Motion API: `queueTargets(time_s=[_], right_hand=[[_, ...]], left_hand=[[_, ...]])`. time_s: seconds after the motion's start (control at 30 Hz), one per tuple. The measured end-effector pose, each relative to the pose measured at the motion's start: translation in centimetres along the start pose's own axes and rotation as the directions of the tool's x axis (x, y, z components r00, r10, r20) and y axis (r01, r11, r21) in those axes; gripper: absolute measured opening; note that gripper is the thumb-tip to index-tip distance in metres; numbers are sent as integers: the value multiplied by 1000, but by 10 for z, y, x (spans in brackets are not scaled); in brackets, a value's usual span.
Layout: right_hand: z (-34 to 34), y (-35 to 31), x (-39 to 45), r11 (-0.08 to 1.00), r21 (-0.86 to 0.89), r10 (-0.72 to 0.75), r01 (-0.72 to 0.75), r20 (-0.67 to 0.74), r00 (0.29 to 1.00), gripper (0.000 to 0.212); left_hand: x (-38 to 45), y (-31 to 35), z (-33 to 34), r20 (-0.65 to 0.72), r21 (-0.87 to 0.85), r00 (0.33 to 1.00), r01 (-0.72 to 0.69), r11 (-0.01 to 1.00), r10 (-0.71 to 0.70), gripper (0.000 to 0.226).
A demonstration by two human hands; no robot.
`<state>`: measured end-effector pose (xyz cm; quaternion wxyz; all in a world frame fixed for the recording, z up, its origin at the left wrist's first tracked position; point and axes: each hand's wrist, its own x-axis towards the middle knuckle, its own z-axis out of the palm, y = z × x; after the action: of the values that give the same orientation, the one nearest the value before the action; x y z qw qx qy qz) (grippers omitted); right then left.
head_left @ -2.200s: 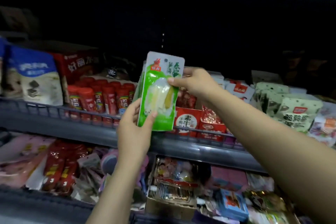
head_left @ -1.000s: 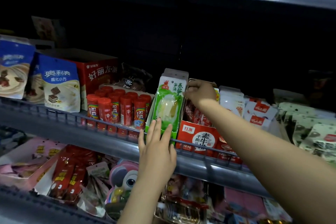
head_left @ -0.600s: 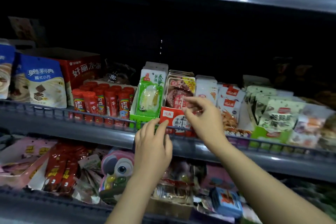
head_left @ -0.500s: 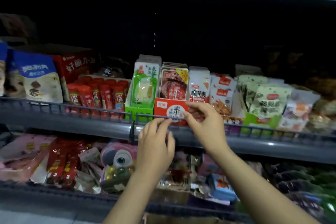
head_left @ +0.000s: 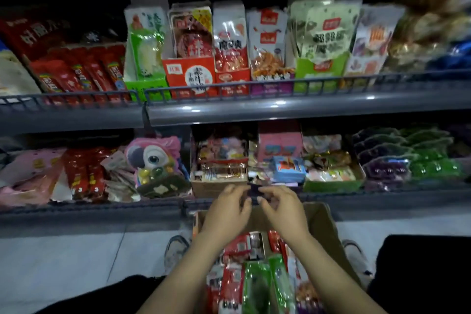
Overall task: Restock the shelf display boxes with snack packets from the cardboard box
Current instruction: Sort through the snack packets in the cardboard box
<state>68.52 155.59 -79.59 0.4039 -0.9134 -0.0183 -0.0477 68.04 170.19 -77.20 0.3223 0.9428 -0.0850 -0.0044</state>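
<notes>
- The left hand (head_left: 225, 208) and right hand (head_left: 281, 208) met above the cardboard box (head_left: 323, 222), fingers curled; whether they pinched the small dark blurred thing (head_left: 254, 190) between them could not be told.
- Snack packets (head_left: 257, 285) lay in the box, partly hidden by forearms.
- Display boxes (head_left: 190, 76) stood on the upper shelf (head_left: 280, 107), their lower print barred by the rail.
</notes>
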Motion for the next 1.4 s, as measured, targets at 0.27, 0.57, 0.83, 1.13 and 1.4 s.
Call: queueTargets(time_s=[0.27, 0.57, 0.83, 1.13, 1.4], right_hand=[[51, 102, -39, 954, 14, 292, -301, 197, 936, 21], [104, 182, -60, 815, -74, 541, -574, 452, 710, 36], [150, 211, -72, 683, -59, 612, -728, 592, 525, 56], [169, 226, -82, 522, 42, 666, -852, 603, 438, 44], [179, 238, -87, 238, 262, 726, -935, 592, 350, 47]], left_hand=[[-15, -49, 112, 246, -75, 934, 286, 955, -260, 32], [-33, -116, 205, 455, -20, 768, 514, 858, -450, 27], [-49, -161, 251, 425, -23, 717, 619, 785, -553, 22], [-33, -155, 275, 374, -274, 544, 839, 470, -752, 29], [-35, -153, 272, 475, -426, 372, 890, 161, -798, 24]])
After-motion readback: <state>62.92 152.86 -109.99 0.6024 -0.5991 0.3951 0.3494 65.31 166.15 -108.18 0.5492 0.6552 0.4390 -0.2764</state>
